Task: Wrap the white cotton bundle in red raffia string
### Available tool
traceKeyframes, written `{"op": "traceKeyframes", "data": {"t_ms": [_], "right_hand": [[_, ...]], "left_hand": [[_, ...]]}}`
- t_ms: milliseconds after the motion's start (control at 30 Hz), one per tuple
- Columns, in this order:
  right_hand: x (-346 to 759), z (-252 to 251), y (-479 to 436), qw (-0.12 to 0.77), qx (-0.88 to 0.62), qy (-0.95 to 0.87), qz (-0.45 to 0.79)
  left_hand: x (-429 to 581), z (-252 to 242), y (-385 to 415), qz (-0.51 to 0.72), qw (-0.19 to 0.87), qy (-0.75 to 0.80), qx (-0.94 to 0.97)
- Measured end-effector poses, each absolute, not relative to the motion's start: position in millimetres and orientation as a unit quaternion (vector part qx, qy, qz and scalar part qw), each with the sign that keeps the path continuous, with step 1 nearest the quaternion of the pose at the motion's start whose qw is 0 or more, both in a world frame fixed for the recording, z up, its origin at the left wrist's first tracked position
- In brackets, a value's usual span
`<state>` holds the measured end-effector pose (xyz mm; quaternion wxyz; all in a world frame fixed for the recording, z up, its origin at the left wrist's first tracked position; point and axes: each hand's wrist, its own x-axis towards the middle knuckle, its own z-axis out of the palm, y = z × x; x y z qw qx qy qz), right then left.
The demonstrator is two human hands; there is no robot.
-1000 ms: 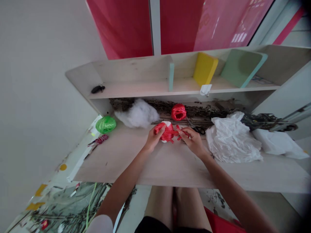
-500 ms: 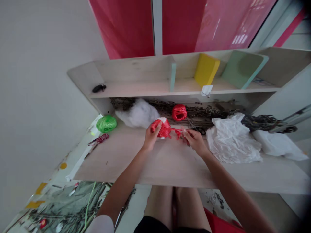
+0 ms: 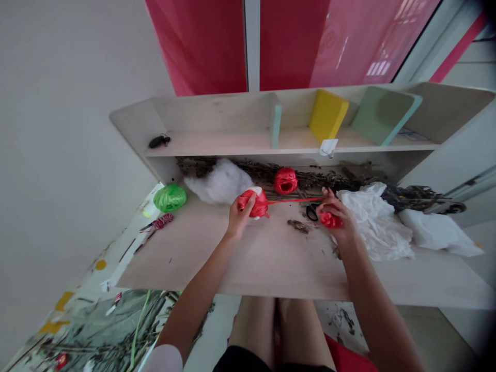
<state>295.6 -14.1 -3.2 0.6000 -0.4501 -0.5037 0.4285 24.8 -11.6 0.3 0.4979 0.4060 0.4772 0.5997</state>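
My left hand (image 3: 238, 218) grips a small white bundle wrapped in red plastic string (image 3: 258, 204), holding it just above the desk. A taut length of red string (image 3: 294, 200) runs from the bundle to my right hand (image 3: 346, 223), which pinches it at the fingertips. More red string bunches (image 3: 331, 220) under the fingers of that hand. Black-handled scissors (image 3: 311, 212) lie beside my right hand. Behind the bundle sit a ball of red plastic string (image 3: 285, 181) and a fluffy heap of white stuffing (image 3: 220, 182).
Dried stalks (image 3: 321, 179) line the back of the desk (image 3: 248, 263). A green string ball (image 3: 170, 197) and a dark-red wound bundle (image 3: 163, 221) lie left; crumpled white plastic (image 3: 375, 222) lies right. A shelf (image 3: 217, 140) overhangs the back. Dry plant scraps (image 3: 299, 226) lie near the scissors.
My right hand has moved to the right, away from the bundle, drawing the red string out into a long straight line. My left hand has stayed nearly in place.
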Motion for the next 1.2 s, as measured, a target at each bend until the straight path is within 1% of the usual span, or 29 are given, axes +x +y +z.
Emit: {"op": "traceKeyframes", "data": {"t_ms": [67,133,200,267,433,500,600,700,833,1033,1200], "right_hand": [[298,-2,-11,0.629,-0.425,-0.459,0.462],[292,-2,-9,0.636,-0.405,-0.434,0.494],[284,-5,-8,0.643,-0.401,-0.421,0.498],[278,-10,-7,0.657,-0.421,-0.423,0.461],[269,-15,-12,0.672,-0.483,-0.480,0.292],[263,-10,-18,0.656,-0.489,-0.521,0.243],[251,-2,-29,0.587,-0.482,-0.616,0.208],[239,0,-35,0.543,-0.479,-0.657,0.212],[234,-5,-34,0.543,-0.489,-0.646,0.221],[239,-1,-34,0.530,-0.488,-0.622,0.308],[239,4,-34,0.520,-0.489,-0.611,0.343]], "left_hand": [[28,0,-13,0.591,0.500,0.476,0.417],[30,0,-15,0.581,0.514,0.478,0.412],[30,2,-16,0.576,0.531,0.480,0.394],[28,4,-16,0.576,0.544,0.483,0.372],[23,8,-15,0.565,0.561,0.489,0.356],[23,8,-15,0.561,0.562,0.491,0.358],[25,6,-17,0.557,0.562,0.492,0.364],[28,5,-19,0.555,0.559,0.487,0.378],[28,5,-18,0.557,0.556,0.485,0.381],[25,9,-17,0.552,0.564,0.496,0.363],[22,10,-15,0.550,0.570,0.496,0.356]]}}
